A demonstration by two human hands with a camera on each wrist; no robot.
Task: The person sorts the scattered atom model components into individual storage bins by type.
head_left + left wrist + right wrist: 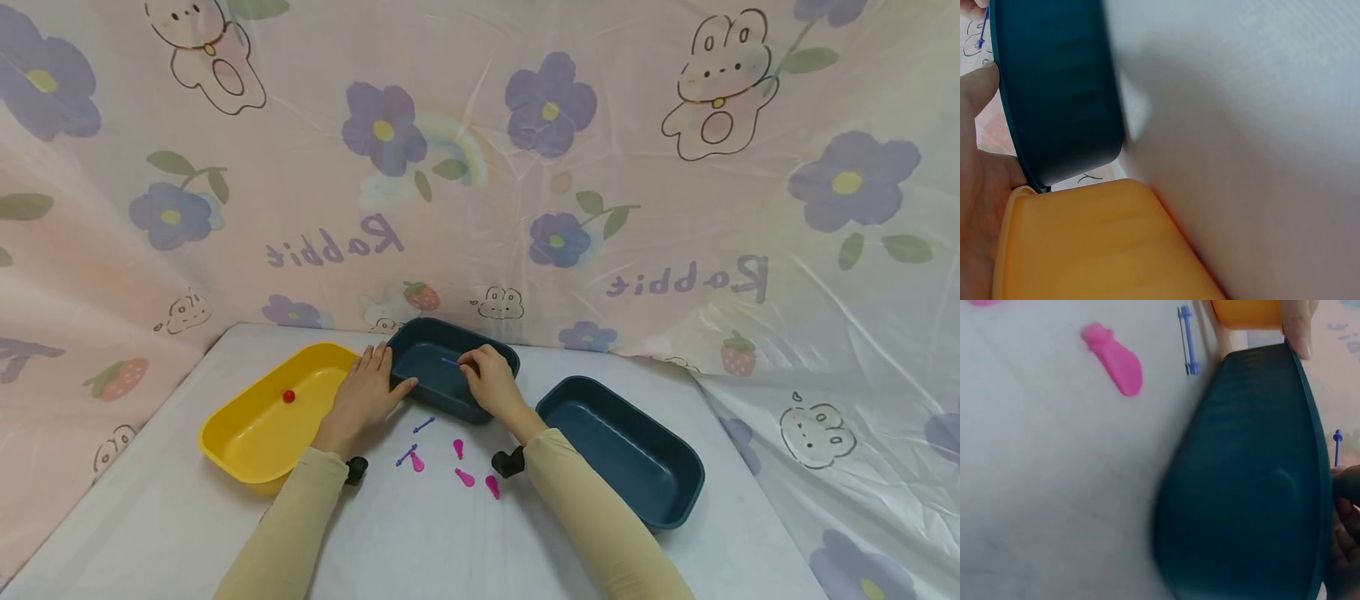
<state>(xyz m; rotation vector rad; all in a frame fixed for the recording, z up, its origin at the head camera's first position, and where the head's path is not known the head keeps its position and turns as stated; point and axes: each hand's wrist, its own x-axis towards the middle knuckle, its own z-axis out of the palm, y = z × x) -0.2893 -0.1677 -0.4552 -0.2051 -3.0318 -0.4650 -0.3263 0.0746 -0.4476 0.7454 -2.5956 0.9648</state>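
My right hand (493, 385) pinches a thin blue rod with knobbed ends (1337, 447) above the middle dark blue bin (427, 354). In the head view the rod points left from the fingertips, over the bin's inside. My left hand (363, 402) rests with extended fingers at the left end of that bin, its thumb (984, 84) touching the rim. Two more such rods, one purple-blue rod (423, 425) and another rod (406, 455), lie on the table in front of the bin. Beside them are several pink bulb-shaped pieces, among them a pink piece (1116, 361).
A yellow bin (251, 479) stands at the left, close against the middle bin, with a small red ball (288, 397) inside. Another dark blue bin (618, 446) stands at the right, beside my right forearm. A printed curtain (465, 183) hangs behind the white table (420, 542).
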